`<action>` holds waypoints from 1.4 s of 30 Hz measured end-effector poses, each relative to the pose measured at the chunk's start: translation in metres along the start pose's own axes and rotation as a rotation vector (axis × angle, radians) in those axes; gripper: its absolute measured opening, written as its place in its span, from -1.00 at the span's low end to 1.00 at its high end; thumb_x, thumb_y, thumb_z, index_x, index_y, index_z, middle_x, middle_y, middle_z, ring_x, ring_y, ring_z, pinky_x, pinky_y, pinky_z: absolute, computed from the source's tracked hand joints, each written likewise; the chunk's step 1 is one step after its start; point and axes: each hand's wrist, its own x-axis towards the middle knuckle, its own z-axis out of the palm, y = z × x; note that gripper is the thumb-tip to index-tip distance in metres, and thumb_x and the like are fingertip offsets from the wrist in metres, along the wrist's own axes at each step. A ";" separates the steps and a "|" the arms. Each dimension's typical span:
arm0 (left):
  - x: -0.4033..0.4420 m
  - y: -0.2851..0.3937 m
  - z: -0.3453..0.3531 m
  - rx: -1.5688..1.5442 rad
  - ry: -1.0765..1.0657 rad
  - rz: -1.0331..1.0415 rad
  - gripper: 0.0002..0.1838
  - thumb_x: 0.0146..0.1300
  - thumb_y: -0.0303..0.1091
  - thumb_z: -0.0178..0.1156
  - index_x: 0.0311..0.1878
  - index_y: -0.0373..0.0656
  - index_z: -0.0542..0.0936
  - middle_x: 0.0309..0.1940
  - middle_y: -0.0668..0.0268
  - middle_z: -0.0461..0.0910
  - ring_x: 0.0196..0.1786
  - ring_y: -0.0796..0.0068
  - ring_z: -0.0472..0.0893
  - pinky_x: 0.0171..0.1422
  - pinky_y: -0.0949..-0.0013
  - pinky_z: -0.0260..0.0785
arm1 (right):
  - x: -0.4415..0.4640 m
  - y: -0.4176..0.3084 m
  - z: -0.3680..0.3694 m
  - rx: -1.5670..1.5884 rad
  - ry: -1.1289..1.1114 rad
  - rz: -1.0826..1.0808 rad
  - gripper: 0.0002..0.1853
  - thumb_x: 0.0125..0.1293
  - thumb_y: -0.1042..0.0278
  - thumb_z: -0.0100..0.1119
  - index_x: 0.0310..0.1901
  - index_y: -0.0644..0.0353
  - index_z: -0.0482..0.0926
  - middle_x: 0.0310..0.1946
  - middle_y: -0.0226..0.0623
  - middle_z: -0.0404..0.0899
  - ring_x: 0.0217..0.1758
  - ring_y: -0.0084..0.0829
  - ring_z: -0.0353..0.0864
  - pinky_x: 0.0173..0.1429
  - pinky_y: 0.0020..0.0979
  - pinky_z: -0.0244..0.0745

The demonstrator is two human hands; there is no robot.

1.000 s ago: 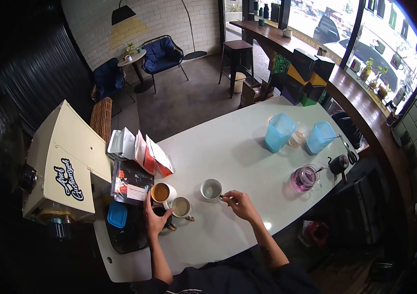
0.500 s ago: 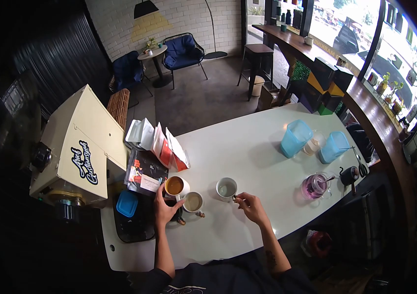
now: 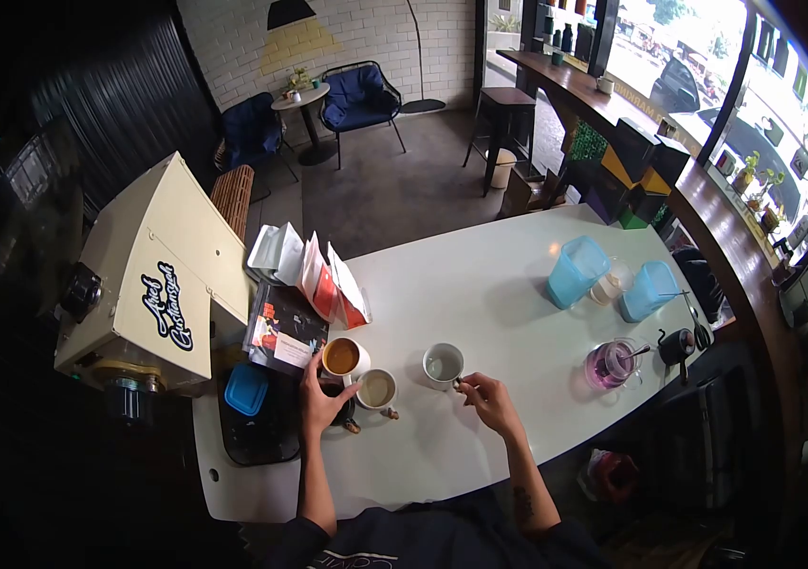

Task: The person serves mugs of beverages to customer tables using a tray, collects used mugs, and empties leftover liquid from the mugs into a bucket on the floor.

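A white cup of brown coffee [image 3: 340,357] is at the left of the counter. My left hand [image 3: 325,403] curves around its near side, fingers along its left and thumb by its handle. Partly hidden behind that hand is a dark cup [image 3: 335,391]. Just right of it stands a pale cup [image 3: 377,389] with a light beige inside. My right hand [image 3: 489,403] pinches the handle of a grey-white mug [image 3: 443,364], which stands upright and shows a pale inside.
A cream grinder-like machine [image 3: 162,275] stands left, beside a black tray [image 3: 266,441] with a blue-lidded box [image 3: 246,389]. Upright packets [image 3: 318,280] stand behind the cups. Blue pitchers [image 3: 576,273] and a glass jug of purple liquid [image 3: 610,365] are at the right.
The view has shifted slightly. Both hands keep their places at the cups, and the cups look unmoved on the counter.
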 end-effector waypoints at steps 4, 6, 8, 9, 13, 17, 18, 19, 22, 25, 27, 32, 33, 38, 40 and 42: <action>0.000 -0.002 0.001 -0.023 -0.015 -0.004 -0.05 -0.13 -0.15 0.57 0.30 -0.27 0.29 0.19 0.00 0.41 0.12 0.20 0.56 -0.01 0.31 0.59 | 0.001 0.003 0.001 0.015 0.001 0.004 -0.76 0.41 0.32 0.10 -0.15 0.39 0.58 -0.37 -0.25 0.67 -0.39 -0.52 0.60 -0.25 -0.46 0.52; 0.000 -0.001 0.000 -0.036 -0.027 -0.024 -0.05 -0.13 -0.15 0.57 0.30 -0.27 0.29 0.19 0.00 0.42 0.12 0.20 0.56 0.00 0.31 0.59 | 0.000 0.002 0.001 0.016 0.002 0.006 -0.76 0.41 0.32 0.10 -0.15 0.39 0.58 -0.37 -0.25 0.67 -0.39 -0.52 0.60 -0.24 -0.46 0.52; 0.000 -0.001 -0.001 -0.081 -0.049 -0.048 -0.06 -0.14 -0.16 0.57 0.29 -0.27 0.30 0.18 0.00 0.43 0.12 0.20 0.56 0.00 0.29 0.58 | 0.001 0.003 0.000 0.018 0.002 0.008 -0.75 0.42 0.32 0.10 -0.15 0.39 0.58 -0.37 -0.25 0.67 -0.39 -0.52 0.60 -0.24 -0.46 0.53; 0.000 -0.001 -0.001 -0.080 -0.050 -0.049 -0.06 -0.14 -0.16 0.57 0.29 -0.27 0.30 0.18 0.00 0.43 0.12 0.20 0.56 0.00 0.29 0.58 | 0.001 0.004 0.000 0.008 0.000 0.004 -0.75 0.42 0.32 0.10 -0.15 0.39 0.58 -0.38 -0.25 0.67 -0.39 -0.52 0.60 -0.24 -0.46 0.53; 0.001 -0.003 0.000 -0.047 -0.042 -0.018 -0.06 -0.16 -0.12 0.58 0.28 -0.26 0.31 0.16 0.01 0.45 0.11 0.18 0.56 0.01 0.27 0.56 | 0.001 0.002 0.000 -0.006 -0.002 0.004 -0.76 0.42 0.33 0.10 -0.15 0.38 0.58 -0.40 -0.27 0.65 -0.39 -0.53 0.60 -0.24 -0.46 0.52; 0.002 -0.001 0.001 -0.023 -0.036 -0.007 -0.03 -0.18 -0.09 0.58 0.28 -0.25 0.31 0.15 0.01 0.46 0.12 0.16 0.55 0.05 0.25 0.53 | 0.002 0.009 0.001 0.003 0.006 -0.010 -0.73 0.38 0.27 0.15 -0.17 0.38 0.59 -0.39 -0.17 0.65 -0.39 -0.40 0.67 -0.31 -0.40 0.50; 0.002 0.001 0.000 -0.022 -0.036 -0.011 -0.03 -0.18 -0.09 0.58 0.28 -0.25 0.31 0.15 0.01 0.46 0.12 0.16 0.55 0.05 0.25 0.53 | 0.003 0.011 0.001 0.009 0.009 -0.012 -0.73 0.38 0.27 0.15 -0.17 0.37 0.59 -0.40 -0.18 0.65 -0.40 -0.40 0.67 -0.31 -0.40 0.50; 0.002 0.004 -0.001 0.012 -0.049 -0.011 -0.02 -0.18 -0.08 0.58 0.29 -0.25 0.30 0.16 0.01 0.45 0.14 0.14 0.54 0.09 0.23 0.51 | 0.003 0.013 0.001 0.014 0.013 -0.014 -0.74 0.38 0.27 0.15 -0.17 0.37 0.59 -0.40 -0.18 0.65 -0.40 -0.40 0.67 -0.32 -0.40 0.49; 0.000 0.002 -0.005 0.052 -0.087 -0.019 0.02 -0.17 -0.08 0.58 0.33 -0.25 0.26 0.19 -0.01 0.43 0.18 0.12 0.52 0.19 0.19 0.45 | 0.003 0.016 0.002 0.023 0.019 -0.008 -0.74 0.38 0.27 0.16 -0.18 0.36 0.60 -0.41 -0.18 0.65 -0.40 -0.41 0.67 -0.32 -0.41 0.49; -0.002 0.009 -0.012 -0.025 -0.143 -0.084 0.05 -0.16 -0.09 0.57 0.38 -0.23 0.21 0.22 -0.02 0.41 0.24 0.10 0.48 0.27 0.16 0.38 | 0.002 0.010 0.001 -0.002 0.021 -0.008 -0.74 0.37 0.26 0.17 -0.17 0.36 0.59 -0.43 -0.17 0.65 -0.40 -0.40 0.67 -0.33 -0.41 0.49; -0.004 0.010 -0.014 -0.105 -0.170 -0.143 0.07 -0.15 -0.09 0.57 0.40 -0.23 0.19 0.23 -0.03 0.40 0.27 0.08 0.45 0.31 0.14 0.35 | 0.000 0.009 0.000 -0.024 0.019 0.007 -0.74 0.35 0.26 0.20 -0.17 0.35 0.59 -0.39 -0.16 0.65 -0.40 -0.41 0.67 -0.33 -0.41 0.49; -0.012 0.012 -0.017 0.009 -0.018 -0.003 -0.10 -0.05 -0.21 0.51 0.35 -0.23 0.28 0.16 0.00 0.45 0.21 0.08 0.46 0.30 0.14 0.32 | -0.003 0.010 0.001 -0.077 0.074 -0.061 -0.75 0.28 0.28 0.29 -0.17 0.32 0.59 -0.26 -0.16 0.61 -0.38 -0.43 0.68 -0.32 -0.43 0.50; -0.015 0.017 -0.018 0.010 -0.017 -0.006 -0.10 -0.05 -0.21 0.51 0.35 -0.23 0.28 0.16 0.00 0.45 0.21 0.08 0.46 0.30 0.14 0.32 | -0.005 0.007 0.000 -0.084 0.093 -0.060 -0.75 0.25 0.30 0.31 -0.18 0.31 0.59 -0.24 -0.17 0.59 -0.38 -0.43 0.67 -0.31 -0.44 0.50; -0.028 0.062 -0.012 0.089 0.087 0.102 -0.39 0.03 -0.36 0.43 0.18 -0.21 0.47 0.04 0.11 0.50 0.09 0.14 0.50 0.17 0.20 0.38 | -0.006 0.006 0.001 -0.084 0.136 -0.074 -0.78 0.23 0.34 0.33 -0.20 0.30 0.59 -0.24 -0.19 0.56 -0.39 -0.44 0.67 -0.30 -0.45 0.51; -0.035 0.074 -0.006 -0.117 0.002 -0.014 -0.45 0.05 -0.40 0.42 0.16 -0.19 0.51 -0.08 0.15 0.52 -0.15 0.34 0.57 -0.11 0.36 0.48 | -0.006 0.004 0.004 -0.076 0.140 -0.099 -0.81 0.24 0.38 0.31 -0.20 0.31 0.59 -0.24 -0.20 0.57 -0.38 -0.44 0.67 -0.29 -0.44 0.52; -0.041 0.073 0.001 -0.124 -0.147 -0.019 -0.40 0.02 -0.42 0.45 0.18 -0.18 0.51 0.00 0.17 0.49 -0.26 0.47 0.59 -0.19 0.41 0.53 | -0.006 0.002 0.007 -0.070 0.135 -0.098 -0.82 0.24 0.40 0.29 -0.20 0.32 0.59 -0.23 -0.21 0.57 -0.37 -0.45 0.67 -0.29 -0.45 0.52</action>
